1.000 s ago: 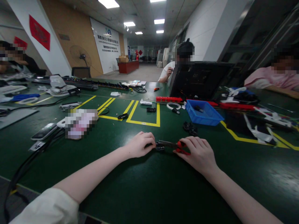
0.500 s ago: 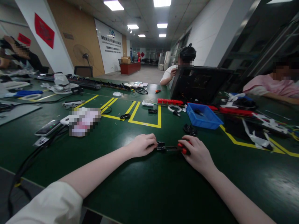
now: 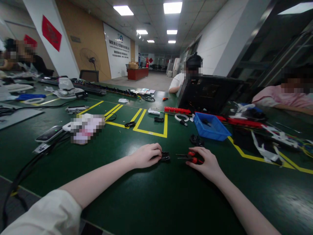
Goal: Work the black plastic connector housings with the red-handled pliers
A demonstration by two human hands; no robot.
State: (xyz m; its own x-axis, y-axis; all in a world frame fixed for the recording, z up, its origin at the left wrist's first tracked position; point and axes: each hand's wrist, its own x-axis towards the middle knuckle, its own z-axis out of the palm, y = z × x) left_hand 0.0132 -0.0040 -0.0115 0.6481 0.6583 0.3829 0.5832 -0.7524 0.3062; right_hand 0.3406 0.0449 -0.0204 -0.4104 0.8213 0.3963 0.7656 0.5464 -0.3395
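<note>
My left hand (image 3: pixel 149 155) is closed on a small black plastic part (image 3: pixel 165 156), which sticks out to the right of the fingertips just over the green table (image 3: pixel 137 202). In my right hand (image 3: pixel 206 164) is a pair of red-handled pliers (image 3: pixel 193 158). Their thin jaws point left, slightly spread, and a short gap separates the tips from the black part. Behind the pliers lies a bunch of black pieces (image 3: pixel 197 140). Two more small black parts, one (image 3: pixel 130 124) near a yellow tape line and another (image 3: pixel 158 119) within the taped box, rest farther back.
A blue tray (image 3: pixel 211 127) holding a dark item stands at the right back, beside a coiled white cable (image 3: pixel 182 117) and a red strip (image 3: pixel 177 110). To the left are a phone-like device (image 3: pixel 49 133) and black cables (image 3: pixel 52 150). Other people sit around the table.
The pliers have moved away from the black part; their jaws were touching or overlapping it before and are now apart from it. My left hand keeps its hold. The view has shifted slightly.
</note>
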